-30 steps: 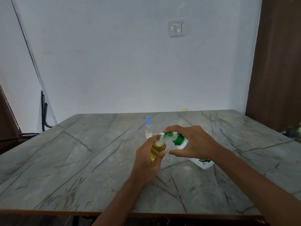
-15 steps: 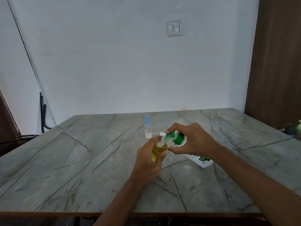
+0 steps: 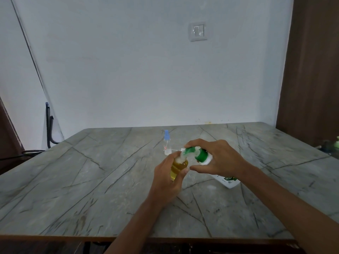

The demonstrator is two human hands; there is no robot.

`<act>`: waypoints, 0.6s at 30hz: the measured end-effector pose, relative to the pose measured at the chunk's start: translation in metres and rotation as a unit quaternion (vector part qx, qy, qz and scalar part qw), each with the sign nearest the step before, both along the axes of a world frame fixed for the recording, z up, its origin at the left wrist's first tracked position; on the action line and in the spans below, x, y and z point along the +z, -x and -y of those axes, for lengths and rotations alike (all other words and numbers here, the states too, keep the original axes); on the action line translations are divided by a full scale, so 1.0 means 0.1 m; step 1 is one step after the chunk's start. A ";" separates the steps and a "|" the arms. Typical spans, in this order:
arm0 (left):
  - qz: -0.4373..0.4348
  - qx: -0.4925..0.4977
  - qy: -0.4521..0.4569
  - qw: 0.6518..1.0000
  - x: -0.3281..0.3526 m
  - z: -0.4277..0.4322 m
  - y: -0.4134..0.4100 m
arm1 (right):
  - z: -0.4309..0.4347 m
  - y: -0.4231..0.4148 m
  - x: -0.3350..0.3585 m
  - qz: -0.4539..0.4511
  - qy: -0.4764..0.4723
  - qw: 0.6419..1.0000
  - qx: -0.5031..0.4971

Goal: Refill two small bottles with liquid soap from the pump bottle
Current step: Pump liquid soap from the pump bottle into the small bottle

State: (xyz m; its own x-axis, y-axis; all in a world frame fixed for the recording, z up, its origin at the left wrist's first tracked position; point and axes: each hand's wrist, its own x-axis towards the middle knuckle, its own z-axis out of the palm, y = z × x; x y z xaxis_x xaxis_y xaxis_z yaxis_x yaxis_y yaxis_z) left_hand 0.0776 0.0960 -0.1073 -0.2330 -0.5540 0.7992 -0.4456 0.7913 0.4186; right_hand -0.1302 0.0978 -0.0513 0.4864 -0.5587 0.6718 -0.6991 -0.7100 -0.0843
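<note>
Fingers (image 3: 167, 161) of left hand (image 3: 165, 180) round small bottle (image 3: 178, 165), right hand (image 3: 220, 158) atop pump bottle (image 3: 201, 155).

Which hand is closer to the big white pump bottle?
Right. The right hand grips the pump bottle around its green pump end. The left hand is just left of it, holding a small bottle of yellow liquid at the spout.

Domestic interior, most probably a room in a home. Evidence noted: a plain white-painted wall (image 3: 128, 70) fitted with a household light switch (image 3: 198, 31); a table (image 3: 82, 180) with a grey, veined, stone-look top and wooden edge; dark wood panelling (image 3: 311, 70) at right, possibly a door; a retail pump bottle (image 3: 226, 181) at the table.
</note>
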 end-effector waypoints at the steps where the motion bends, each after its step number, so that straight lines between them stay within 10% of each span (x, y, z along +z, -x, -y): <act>1: 0.001 -0.001 0.001 1.000 0.00 0.00 0.00 | 0.00 0.00 0.00 0.003 -0.003 1.000 0.003; 18: 0.006 -0.013 0.011 1.000 0.01 -0.02 0.00 | -0.02 -0.01 0.01 0.033 -0.006 0.999 0.020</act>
State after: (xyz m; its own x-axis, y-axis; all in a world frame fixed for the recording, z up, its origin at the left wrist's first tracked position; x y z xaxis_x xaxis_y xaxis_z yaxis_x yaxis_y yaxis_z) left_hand 0.0773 0.0975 -0.1065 -0.2571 -0.5303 0.8079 -0.4292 0.8117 0.3962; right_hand -0.1294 0.1000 -0.0505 0.4644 -0.5480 0.6958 -0.6624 -0.7364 -0.1379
